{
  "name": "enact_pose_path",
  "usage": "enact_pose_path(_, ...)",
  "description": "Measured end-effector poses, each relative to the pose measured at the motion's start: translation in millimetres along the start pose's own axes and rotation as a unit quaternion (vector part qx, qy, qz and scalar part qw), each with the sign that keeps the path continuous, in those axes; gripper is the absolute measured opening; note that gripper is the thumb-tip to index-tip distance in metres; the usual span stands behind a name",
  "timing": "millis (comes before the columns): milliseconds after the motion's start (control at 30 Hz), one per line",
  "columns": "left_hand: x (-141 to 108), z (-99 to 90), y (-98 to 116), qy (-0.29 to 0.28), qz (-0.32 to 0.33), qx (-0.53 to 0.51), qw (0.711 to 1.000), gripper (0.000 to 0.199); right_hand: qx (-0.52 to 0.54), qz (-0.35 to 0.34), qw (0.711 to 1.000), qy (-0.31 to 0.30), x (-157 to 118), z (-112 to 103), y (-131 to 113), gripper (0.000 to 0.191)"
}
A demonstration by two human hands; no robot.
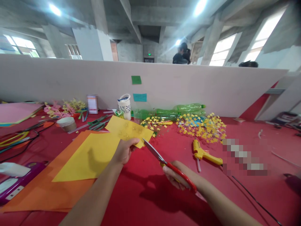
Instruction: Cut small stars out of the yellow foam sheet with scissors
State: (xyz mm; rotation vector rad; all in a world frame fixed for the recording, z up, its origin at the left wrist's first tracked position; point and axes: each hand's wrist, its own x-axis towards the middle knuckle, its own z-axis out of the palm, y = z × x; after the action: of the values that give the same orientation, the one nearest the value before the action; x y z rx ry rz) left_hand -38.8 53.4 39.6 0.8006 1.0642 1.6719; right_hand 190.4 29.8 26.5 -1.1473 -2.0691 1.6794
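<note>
My left hand (pixel 125 150) pinches the lower edge of a yellow sheet of paper (pixel 127 128), which has faint drawn outlines on it. My right hand (pixel 177 175) is closed round the handles of a pair of scissors (pixel 155 150) with red grips. The blade tips touch or nearly touch the right part of the yellow sheet; whether they have cut into it I cannot tell. Below my left hand, a larger yellow sheet (pixel 87 160) lies on orange sheets (pixel 47 188).
Beyond lie yellow paper stars (pixel 204 125), green plastic bottles (pixel 188 108) and a white cup (pixel 124 108). A yellow glue gun (pixel 204 153) with a trailing cord rests at right. At left are a purple power strip (pixel 25 179), a small tub (pixel 67 124) and green scissors (pixel 98 124).
</note>
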Motion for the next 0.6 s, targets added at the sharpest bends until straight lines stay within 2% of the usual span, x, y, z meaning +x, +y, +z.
enact_pose_path(133, 2, -3.2, -1, -0.018, -0.012, 0.007, 1.000, 0.014, -0.013, -0.020, 1.000, -0.001, 0, -3, 0, 0.053)
enact_pose_path(300, 2, -4.4, 1, -0.050, 0.007, 0.023, 0.998, 0.010, -0.038, -0.033, 0.999, -0.010, 0, -5, -1, 0.056)
enact_pose_path(467, -2, 7.3, 12, -0.113, 0.059, 0.006, 0.992, 0.037, -0.015, -0.027, 1.000, -0.006, 1, -2, -1, 0.056)
enact_pose_path(600, -4, 13.2, 18, -0.123, 0.104, -0.003, 0.987, 0.047, -0.007, -0.019, 1.000, -0.004, 2, 1, -1, 0.054)
